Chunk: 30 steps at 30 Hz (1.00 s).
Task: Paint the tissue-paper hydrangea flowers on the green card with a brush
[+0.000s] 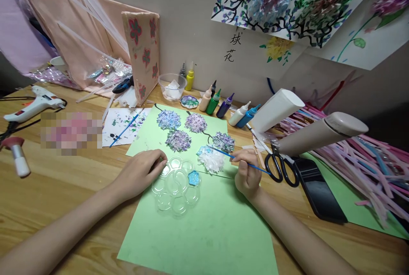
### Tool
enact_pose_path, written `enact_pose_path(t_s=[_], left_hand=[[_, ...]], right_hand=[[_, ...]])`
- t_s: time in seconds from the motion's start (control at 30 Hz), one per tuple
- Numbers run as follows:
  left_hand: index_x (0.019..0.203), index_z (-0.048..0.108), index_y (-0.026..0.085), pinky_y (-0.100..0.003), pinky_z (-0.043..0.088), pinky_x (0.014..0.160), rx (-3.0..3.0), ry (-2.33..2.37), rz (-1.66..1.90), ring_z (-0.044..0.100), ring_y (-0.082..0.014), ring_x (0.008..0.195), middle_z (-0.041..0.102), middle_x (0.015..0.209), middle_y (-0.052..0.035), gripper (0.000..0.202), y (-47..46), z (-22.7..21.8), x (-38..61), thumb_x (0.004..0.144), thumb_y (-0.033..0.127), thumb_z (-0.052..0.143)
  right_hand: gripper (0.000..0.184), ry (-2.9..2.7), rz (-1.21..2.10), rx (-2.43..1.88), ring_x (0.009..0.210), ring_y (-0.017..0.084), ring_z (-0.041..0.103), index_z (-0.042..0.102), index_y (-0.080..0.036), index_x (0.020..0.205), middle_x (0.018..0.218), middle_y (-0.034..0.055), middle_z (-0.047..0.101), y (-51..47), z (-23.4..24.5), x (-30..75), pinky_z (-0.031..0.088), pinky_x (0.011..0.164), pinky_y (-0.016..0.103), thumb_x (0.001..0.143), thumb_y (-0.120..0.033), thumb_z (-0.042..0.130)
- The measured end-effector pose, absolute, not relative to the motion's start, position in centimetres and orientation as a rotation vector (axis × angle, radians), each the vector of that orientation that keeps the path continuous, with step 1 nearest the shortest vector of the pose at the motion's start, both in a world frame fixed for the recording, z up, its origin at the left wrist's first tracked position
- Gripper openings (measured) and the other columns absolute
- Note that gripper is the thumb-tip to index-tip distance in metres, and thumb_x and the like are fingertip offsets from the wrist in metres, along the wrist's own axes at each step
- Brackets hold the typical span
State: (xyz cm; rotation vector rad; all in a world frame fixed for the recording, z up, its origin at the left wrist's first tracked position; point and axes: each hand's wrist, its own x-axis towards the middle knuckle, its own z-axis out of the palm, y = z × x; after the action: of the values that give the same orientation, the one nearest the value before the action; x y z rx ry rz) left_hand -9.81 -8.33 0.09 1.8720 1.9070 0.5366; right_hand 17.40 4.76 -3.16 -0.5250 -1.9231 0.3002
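A thin blue paintbrush is pinched in my right hand. Its tip meets the blue-tinted upper part of a crumpled white paper flower on green paper. My left hand rests with curled fingers at the upper left rim of a clear paint palette; whether the fingers grip the rim is hidden. One well of the palette holds blue paint. Above the white flower are several purple and blue paper flowers, with dark painted stems between some of them.
Several paint bottles line the wall side. Black-handled scissors and a dark phone lie right of my right hand. To the left are a glue gun and a paint-spotted sheet with another blue brush.
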Motion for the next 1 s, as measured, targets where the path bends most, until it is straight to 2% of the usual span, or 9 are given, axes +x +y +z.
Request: enact_pose_path(t_s=[0.2,0.43,0.63,1.0], left_hand=[[0.090,0.055,0.022,-0.029,0.039,0.068,1.846,1.919,0.523,0.059,-0.0198,0.079,0.065,0.085,-0.0016,0.025,-8.27,0.22,-9.72,0.094,0.038,0.037],[0.090,0.055,0.021,-0.030,0.038,0.069,1.842,1.913,0.526,0.059,-0.0199,0.079,0.065,0.085,-0.0013,0.026,-8.18,0.20,-9.71,0.094,0.039,0.037],[0.090,0.055,0.021,-0.030,0.038,0.068,1.848,1.914,0.533,0.058,-0.0196,0.078,0.063,0.082,-0.0011,0.026,-8.20,0.10,-9.73,0.094,0.039,0.037],[0.090,0.055,0.021,-0.029,0.038,0.067,1.856,1.917,0.529,0.058,-0.0189,0.076,0.062,0.081,-0.0008,0.026,-8.26,0.17,-9.82,0.094,0.039,0.036]], right_hand=[[0.018,-1.928,0.294,-0.520,0.073,0.019,0.053,0.051,-0.023,0.089,0.073,0.0014,0.056,4.82,-2.72,17.25,0.041,0.069,0.035,0.092,-0.015,0.036],[0.018,-1.917,0.287,-0.433,0.073,0.018,0.054,0.052,-0.023,0.089,0.075,0.0018,0.057,4.79,-2.90,17.45,0.041,0.068,0.035,0.093,-0.017,0.035],[0.019,-1.907,0.262,-0.530,0.073,0.018,0.053,0.052,-0.023,0.086,0.073,0.0012,0.057,4.77,-2.76,17.45,0.041,0.068,0.035,0.092,-0.014,0.036],[0.019,-1.820,0.285,-0.527,0.069,0.019,0.055,0.053,-0.023,0.084,0.071,0.0007,0.058,4.76,-2.74,17.40,0.041,0.067,0.036,0.092,-0.020,0.036]])
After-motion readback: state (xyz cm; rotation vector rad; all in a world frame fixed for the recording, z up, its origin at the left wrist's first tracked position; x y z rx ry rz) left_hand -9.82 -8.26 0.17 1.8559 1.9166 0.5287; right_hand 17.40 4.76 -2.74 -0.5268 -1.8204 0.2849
